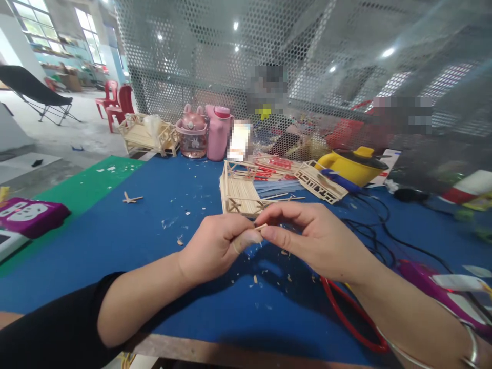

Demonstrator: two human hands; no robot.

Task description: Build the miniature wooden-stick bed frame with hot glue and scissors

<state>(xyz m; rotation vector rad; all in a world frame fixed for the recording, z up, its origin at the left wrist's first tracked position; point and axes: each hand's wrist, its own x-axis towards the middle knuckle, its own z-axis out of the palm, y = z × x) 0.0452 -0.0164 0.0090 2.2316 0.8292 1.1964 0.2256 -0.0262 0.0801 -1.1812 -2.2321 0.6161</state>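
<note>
My left hand (223,243) and my right hand (311,236) meet above the blue tabletop (184,302). Between their fingertips is a short, thin wooden stick (261,227), pinched from both sides. A white covering wraps a fingertip of the left hand. Just beyond the hands stands a small bed-like frame (242,192) built of wooden sticks, with crossed pieces along its rails. Red-handled pliers or scissors (353,323) lie partly beneath my right forearm, their working end hidden. Small wood chips are scattered under the hands.
Behind the frame lie bundled sticks (272,166), a slotted wooden panel (323,182) and a yellow pot (349,166). A blue glue gun (340,180) with dark cables sits at right. A pink bottle (219,133), a pink jar (193,136) and another stick frame (148,134) line the perforated metal screen (184,61).
</note>
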